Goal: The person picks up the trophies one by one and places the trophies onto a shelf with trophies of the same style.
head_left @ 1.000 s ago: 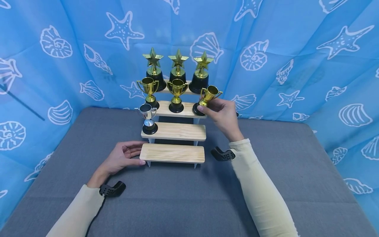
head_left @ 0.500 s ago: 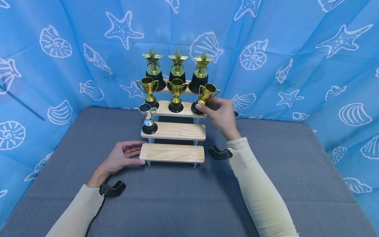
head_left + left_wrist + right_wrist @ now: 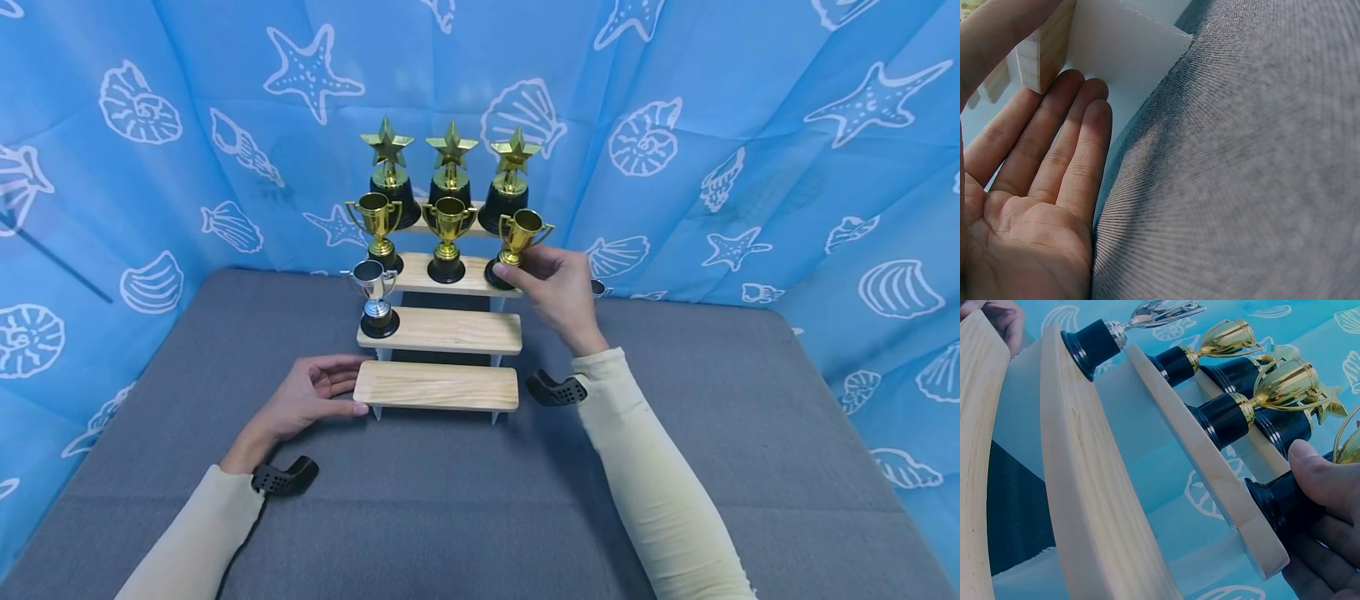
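Note:
My right hand point(image 3: 562, 287) grips a small gold trophy cup point(image 3: 522, 227) by its black base, at the right end of the second shelf from the top. The cup leans slightly right; in the right wrist view its base point(image 3: 1279, 497) meets the shelf's end. Two similar gold cups, a middle one point(image 3: 450, 221) and a left one point(image 3: 377, 217), stand upright on that shelf. At the left end of the shelf below is a silver trophy cup point(image 3: 375, 287). With fairly straight fingers, my left hand point(image 3: 307, 396) touches the left end of the bottom shelf point(image 3: 435, 386).
Gold star trophies point(image 3: 452, 150) line the top shelf of the stepped wooden stand. Behind my right hand, part of a silver cup point(image 3: 598, 288) shows. The stand rests on a grey cloth-covered table point(image 3: 450, 517), with a blue seashell-print curtain point(image 3: 675, 75) behind.
My right hand has shifted slightly left with the gold trophy cup, which now leans less. The left hand has stayed at the bottom shelf.

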Demonstrator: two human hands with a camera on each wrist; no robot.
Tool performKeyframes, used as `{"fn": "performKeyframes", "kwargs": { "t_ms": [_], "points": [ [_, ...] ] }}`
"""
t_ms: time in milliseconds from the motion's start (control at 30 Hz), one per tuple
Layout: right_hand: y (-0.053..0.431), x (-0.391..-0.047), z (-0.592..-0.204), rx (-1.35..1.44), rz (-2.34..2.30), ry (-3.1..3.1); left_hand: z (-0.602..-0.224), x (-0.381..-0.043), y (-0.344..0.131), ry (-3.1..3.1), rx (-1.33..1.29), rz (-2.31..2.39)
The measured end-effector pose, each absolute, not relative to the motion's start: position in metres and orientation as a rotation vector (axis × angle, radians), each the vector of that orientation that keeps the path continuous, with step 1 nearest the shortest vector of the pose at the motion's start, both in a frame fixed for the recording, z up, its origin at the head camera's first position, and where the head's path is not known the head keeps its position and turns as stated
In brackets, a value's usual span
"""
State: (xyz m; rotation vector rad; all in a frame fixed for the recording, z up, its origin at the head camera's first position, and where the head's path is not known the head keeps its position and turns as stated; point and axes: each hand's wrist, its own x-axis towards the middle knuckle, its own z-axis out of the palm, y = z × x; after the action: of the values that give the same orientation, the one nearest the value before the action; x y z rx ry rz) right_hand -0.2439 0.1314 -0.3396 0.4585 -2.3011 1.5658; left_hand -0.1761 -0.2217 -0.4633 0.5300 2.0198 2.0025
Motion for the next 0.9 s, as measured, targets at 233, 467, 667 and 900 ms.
{"fn": "performKeyframes", "kwargs": {
  "t_ms": [233,467,667,900],
  "points": [
    [0.1301,-0.2444,-0.3393,0.459,1.549,-2.305,-0.4643,-0.1763,-0.2223,2.010,0.537,2.009],
    [0.1302,-0.2454,-0.3398,0.459,1.532,-2.313,-0.4642,-0.1765,-0.2226,2.007,0.560,2.010],
    [0.1291,-0.2452,-0.3386,0.459,1.523,-2.330,-0.4642,-0.1764,-0.2219,2.016,0.553,2.001],
    [0.1280,-0.2440,-0.3360,0.435,1.511,-2.363,-0.4660,-0.1767,-0.2223,2.012,0.563,2.006]
  ]
}}
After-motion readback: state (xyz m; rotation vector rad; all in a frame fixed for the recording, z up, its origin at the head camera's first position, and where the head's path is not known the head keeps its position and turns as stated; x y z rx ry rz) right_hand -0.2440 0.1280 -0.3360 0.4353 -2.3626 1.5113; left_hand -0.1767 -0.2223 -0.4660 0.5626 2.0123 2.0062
